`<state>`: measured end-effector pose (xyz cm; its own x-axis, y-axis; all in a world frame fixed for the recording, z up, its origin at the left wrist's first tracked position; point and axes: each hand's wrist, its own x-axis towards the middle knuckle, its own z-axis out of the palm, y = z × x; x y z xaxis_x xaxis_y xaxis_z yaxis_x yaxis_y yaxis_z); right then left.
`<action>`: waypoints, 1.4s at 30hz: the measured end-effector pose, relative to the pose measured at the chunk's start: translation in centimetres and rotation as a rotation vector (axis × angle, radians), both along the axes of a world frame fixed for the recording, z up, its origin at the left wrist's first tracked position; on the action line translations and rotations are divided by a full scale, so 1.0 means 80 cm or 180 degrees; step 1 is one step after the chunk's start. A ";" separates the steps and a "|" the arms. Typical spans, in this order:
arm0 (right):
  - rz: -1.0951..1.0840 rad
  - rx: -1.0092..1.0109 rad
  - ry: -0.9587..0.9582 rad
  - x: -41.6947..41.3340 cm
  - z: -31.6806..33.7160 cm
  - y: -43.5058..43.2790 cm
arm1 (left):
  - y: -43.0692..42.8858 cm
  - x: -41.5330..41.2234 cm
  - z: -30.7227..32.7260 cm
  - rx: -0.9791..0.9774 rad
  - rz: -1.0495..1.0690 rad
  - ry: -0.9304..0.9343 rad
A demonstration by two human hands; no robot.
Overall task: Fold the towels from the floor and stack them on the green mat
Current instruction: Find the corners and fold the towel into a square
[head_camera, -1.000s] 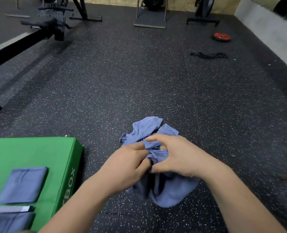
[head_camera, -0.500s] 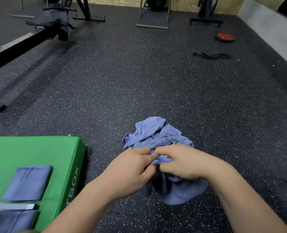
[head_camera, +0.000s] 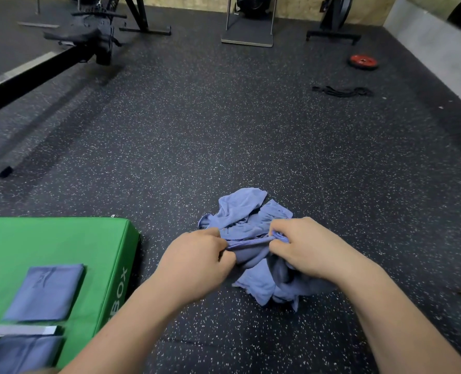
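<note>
left hand (head_camera: 197, 261), right hand (head_camera: 309, 247) parted; towel (head_camera: 248, 252) taut between

Soft matt cloth towel (head_camera: 247, 221) — speckled rubbery floor (head_camera: 251, 130) — smooth, faintly glossy green mat (head_camera: 62, 244).

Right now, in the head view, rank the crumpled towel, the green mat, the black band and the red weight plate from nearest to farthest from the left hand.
1. Crumpled towel: gripped by the left hand itself.
2. Green mat: on the floor just to the left.
3. Black band: on the floor, far ahead to the right.
4. Red weight plate: just beyond the band.
</note>
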<state>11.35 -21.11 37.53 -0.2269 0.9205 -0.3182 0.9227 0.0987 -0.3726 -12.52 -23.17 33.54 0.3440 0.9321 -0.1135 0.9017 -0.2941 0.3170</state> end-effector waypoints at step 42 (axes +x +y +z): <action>0.0212 0.0129 0.1368 -0.018 0.021 -0.018 | 0.000 0.001 0.025 -0.0620 0.0444 -0.2578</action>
<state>9.88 -22.55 39.19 -0.3901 0.9091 -0.1458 0.6756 0.1751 -0.7161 -12.42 -23.17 35.58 0.2714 0.9614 -0.0445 0.3981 -0.0700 0.9146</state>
